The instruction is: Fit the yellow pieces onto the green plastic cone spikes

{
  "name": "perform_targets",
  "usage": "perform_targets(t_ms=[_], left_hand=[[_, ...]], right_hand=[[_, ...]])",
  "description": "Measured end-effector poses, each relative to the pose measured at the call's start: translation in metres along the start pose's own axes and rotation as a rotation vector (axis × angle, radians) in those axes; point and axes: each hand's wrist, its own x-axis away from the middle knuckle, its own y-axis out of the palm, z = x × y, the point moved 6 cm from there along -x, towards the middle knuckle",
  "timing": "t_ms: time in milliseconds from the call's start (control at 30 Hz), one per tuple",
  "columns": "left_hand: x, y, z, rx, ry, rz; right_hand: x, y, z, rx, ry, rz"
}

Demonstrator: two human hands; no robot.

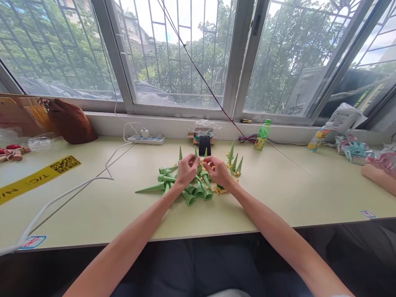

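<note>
My left hand (187,170) is closed, with its fingertips pinched together over a pile of green plastic spikes (168,178). Facing it, my right hand (217,170) is also pinched, its fingertips almost meeting the left ones. Small green and yellow bits show between the fingers, but what each hand holds is too small and covered to tell. Hollow, cone-shaped spikes lie below the hands, some with round open ends toward me. Behind the hands, several spike tips point up. To the right, upright green spikes (239,165) have yellow fittings, and loose yellow plastic pieces (219,190) lie near my right wrist.
At the back are a black phone (204,146), a green-capped bottle (262,135), another bottle (320,137) and a power strip (147,139). A white cable (77,187) crosses the left side near a brown pouch (69,123). Another person's arm (379,178) rests at the right edge.
</note>
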Motion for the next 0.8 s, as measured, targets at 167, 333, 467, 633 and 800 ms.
perform_targets(t_ms=[167,333,467,633,800], left_hand=[[-0.0002,0.0007,-0.0005,-0.011,0.007,0.0],[0.0003,0.0012,0.0008,-0.015,0.0,-0.004],[0.001,0.0016,0.0028,-0.018,0.008,-0.011],[0.0018,0.0027,0.0032,-0.007,0.015,-0.037],[0.0027,0.0048,0.0028,0.01,0.023,-0.068]], right_hand=[[0.0006,0.0018,0.0017,-0.004,-0.007,-0.013],[0.0002,0.003,0.0035,-0.006,-0.001,-0.026],[0.0003,0.0029,0.0048,0.001,0.019,-0.022],[0.0006,0.0024,0.0045,0.047,0.015,-0.02],[0.0005,0.0026,0.0074,0.091,0.028,-0.015]])
